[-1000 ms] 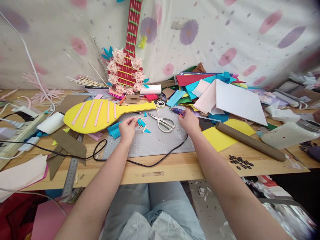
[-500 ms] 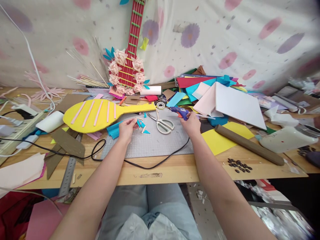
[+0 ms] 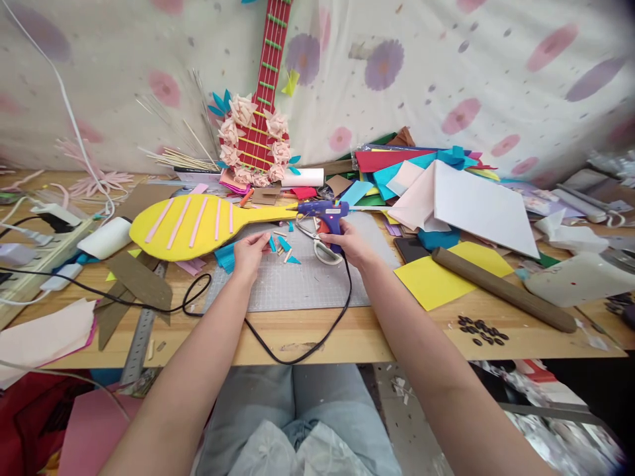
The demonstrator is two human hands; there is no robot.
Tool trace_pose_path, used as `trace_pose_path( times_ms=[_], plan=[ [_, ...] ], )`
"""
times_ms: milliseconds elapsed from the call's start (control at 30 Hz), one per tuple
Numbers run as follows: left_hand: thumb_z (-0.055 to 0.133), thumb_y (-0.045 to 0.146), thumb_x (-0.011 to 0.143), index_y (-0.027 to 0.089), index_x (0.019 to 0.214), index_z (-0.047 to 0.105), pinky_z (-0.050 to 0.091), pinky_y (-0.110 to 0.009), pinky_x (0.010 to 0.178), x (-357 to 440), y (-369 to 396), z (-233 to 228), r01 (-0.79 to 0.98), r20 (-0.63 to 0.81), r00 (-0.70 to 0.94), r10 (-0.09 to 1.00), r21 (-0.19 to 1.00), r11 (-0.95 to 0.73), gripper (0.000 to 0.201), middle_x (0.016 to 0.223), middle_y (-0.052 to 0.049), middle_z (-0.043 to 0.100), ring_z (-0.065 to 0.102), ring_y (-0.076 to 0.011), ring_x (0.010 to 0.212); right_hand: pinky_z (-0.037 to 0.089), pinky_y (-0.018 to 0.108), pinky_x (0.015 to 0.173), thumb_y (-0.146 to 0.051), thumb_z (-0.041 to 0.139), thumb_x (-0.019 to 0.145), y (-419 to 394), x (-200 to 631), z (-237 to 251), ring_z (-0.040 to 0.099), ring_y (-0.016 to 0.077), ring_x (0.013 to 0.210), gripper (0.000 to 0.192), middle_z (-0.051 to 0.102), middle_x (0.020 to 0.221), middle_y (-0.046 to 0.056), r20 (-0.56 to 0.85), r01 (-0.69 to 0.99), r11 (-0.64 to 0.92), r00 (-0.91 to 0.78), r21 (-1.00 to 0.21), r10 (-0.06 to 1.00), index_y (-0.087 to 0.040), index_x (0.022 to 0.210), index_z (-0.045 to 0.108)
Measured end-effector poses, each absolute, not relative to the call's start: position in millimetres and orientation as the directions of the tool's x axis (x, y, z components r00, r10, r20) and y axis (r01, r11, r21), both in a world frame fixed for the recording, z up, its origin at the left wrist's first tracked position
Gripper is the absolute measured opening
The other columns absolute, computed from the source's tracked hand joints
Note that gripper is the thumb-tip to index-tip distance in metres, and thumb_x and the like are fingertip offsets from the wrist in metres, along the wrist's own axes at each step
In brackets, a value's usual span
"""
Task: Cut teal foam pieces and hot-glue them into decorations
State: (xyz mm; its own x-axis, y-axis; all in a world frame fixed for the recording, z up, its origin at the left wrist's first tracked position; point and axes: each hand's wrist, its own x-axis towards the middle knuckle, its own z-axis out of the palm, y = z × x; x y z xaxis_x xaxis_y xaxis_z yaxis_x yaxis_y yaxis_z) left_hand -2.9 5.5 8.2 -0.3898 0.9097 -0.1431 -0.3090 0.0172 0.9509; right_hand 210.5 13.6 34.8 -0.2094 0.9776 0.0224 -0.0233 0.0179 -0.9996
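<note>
My right hand is wrapped round the handle of a purple hot glue gun, its nozzle pointing left. Below the gun, partly covered by it, lies a pair of scissors with pale grips. My left hand is closed in a pinch over the grey cutting mat; what its fingertips hold is too small to make out. Close to those fingertips are small blue paper scraps and short stick pieces. Behind my left hand rests a yellow paddle-shaped piece with pink strips across it.
A red paper-flowered guitar model leans on the back curtain. Coloured sheets and a white board are piled right, near a brown roll and black beads. The gun's black cord loops over the table edge. A power strip sits left.
My right hand has carried the glue gun leftward over the scissors, towards my left hand, and the cord has shifted with it. The left hand keeps its pinch in nearly the same place.
</note>
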Motion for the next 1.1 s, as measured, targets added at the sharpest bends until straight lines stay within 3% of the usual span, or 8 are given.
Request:
trace_pose_path(
  times_ms=[167, 433, 733, 1100],
  plan=[
    [0.074, 0.017, 0.059, 0.012, 0.064, 0.068, 0.049, -0.026, 0.061, -8.3, 5.1, 13.2, -0.288, -0.184, -0.386, 0.904, 0.955, 0.072, 0.010, 0.057, -0.002, 0.064, 0.055, -0.0105, 0.050, 0.031, 0.021, 0.049, -0.041, 0.069, 0.059, 4.8, 204.7, 21.0, 0.041, 0.0050, 0.050, 0.040, 0.064, 0.080, 0.003, -0.049, 0.029, -0.042, -0.372, -0.999, 0.927, -0.016, 0.086, 0.053],
    [0.072, 0.014, 0.059, 0.011, 0.064, 0.069, 0.050, -0.027, 0.061, -5.4, 6.2, 3.4, -0.205, -0.079, -0.344, 0.936, 0.979, 0.007, 0.006, 0.059, -0.003, 0.065, 0.058, -0.0126, 0.052, 0.034, 0.022, 0.052, -0.049, 0.067, 0.061, 0.3, 205.2, 14.9, 0.043, 0.0074, 0.052, 0.048, 0.056, 0.063, -0.002, -0.051, 0.375, 0.049, -0.253, -0.926, 0.966, -0.013, 0.091, 0.061],
    [0.071, 0.016, 0.060, 0.013, 0.067, 0.069, 0.052, -0.032, 0.066, -6.3, 9.3, -1.5, -0.161, -0.069, -0.331, 0.941, 0.987, 0.016, 0.008, 0.061, -0.004, 0.066, 0.062, -0.0159, 0.057, 0.043, 0.028, 0.069, -0.058, 0.058, 0.068, -1.0, 202.6, 11.6, 0.057, 0.0156, 0.074, 0.048, 0.065, 0.081, 0.004, 0.063, 0.552, 0.201, -0.259, -0.809, 0.964, -0.016, 0.091, 0.063],
    [0.072, 0.020, 0.060, 0.014, 0.067, 0.071, 0.052, -0.030, 0.060, -9.8, 11.9, -8.3, -0.074, 0.016, -0.340, 0.940, 0.996, -0.044, 0.010, 0.057, -0.003, 0.065, 0.060, -0.0154, 0.052, 0.042, 0.028, 0.071, -0.054, 0.056, 0.074, -4.7, 202.1, 17.1, 0.058, 0.0184, 0.081, 0.047, 0.066, 0.091, 0.006, 0.100, 0.656, 0.282, -0.302, -0.700, 0.948, -0.018, 0.103, 0.062]
  ],
)
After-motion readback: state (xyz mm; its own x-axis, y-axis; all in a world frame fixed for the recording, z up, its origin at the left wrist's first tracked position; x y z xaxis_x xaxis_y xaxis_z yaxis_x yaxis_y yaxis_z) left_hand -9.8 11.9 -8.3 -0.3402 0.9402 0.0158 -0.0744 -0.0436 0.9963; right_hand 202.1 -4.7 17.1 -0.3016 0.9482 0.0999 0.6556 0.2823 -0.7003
